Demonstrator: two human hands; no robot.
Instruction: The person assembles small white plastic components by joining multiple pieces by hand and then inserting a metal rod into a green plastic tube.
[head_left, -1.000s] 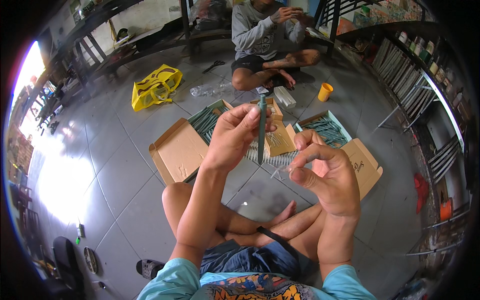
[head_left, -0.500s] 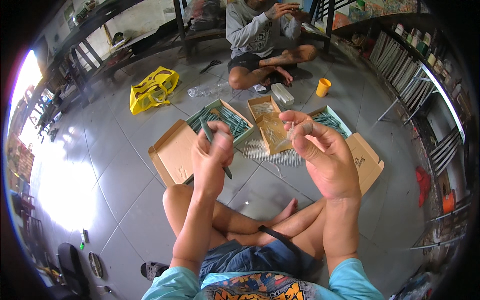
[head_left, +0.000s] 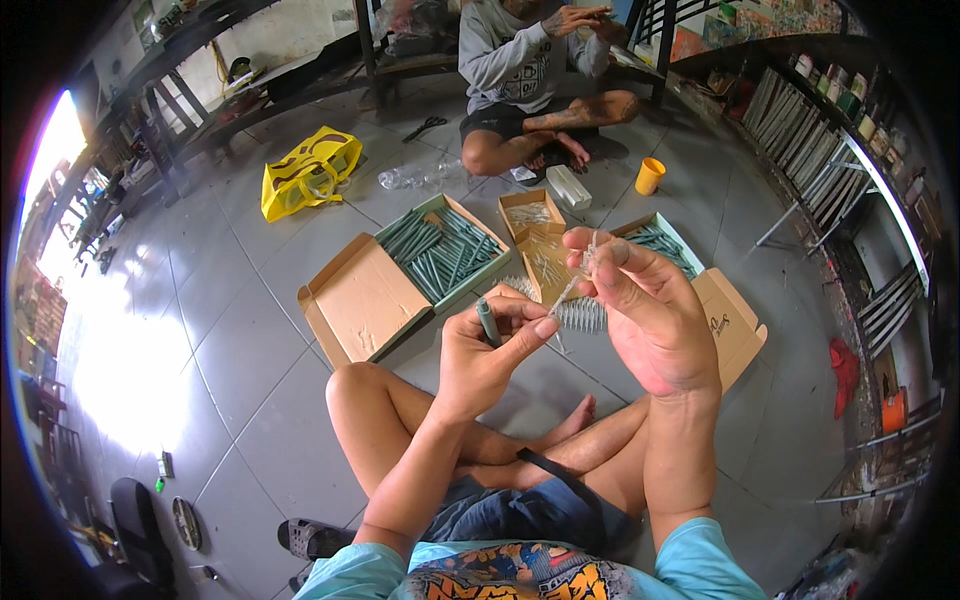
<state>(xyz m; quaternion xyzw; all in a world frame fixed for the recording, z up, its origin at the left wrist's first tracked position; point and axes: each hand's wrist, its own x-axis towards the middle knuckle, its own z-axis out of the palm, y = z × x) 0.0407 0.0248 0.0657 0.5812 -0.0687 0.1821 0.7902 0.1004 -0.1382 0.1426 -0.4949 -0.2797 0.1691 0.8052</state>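
Observation:
My left hand [head_left: 482, 352] is closed around a dark green pen-like stick [head_left: 488, 322], and its thumb and forefinger pinch the lower end of a clear slender piece [head_left: 566, 293]. The upper end of that piece reaches my right hand [head_left: 655, 315], whose fingers are closed on small clear pieces [head_left: 590, 254], too fine to tell apart. Beyond my hands, an open cardboard box [head_left: 365, 297] is full of green sticks [head_left: 445, 248]. Small brown trays [head_left: 528, 240] with clear pieces stand beside it. Spiky clear pieces [head_left: 584, 318] lie in a row on the floor, partly behind my hands.
A second box of green sticks [head_left: 655, 240] stands at right. Farther off are a yellow bag [head_left: 310, 172], a clear plastic bottle [head_left: 415, 176], scissors [head_left: 425, 128], a white block [head_left: 568, 187] and an orange cup [head_left: 650, 176]. Another person [head_left: 520, 75] sits cross-legged across from me.
My left hand has moved right and toward my right hand, and now pinches the clear piece. The green stick has turned in its grip. My right hand has hardly moved.

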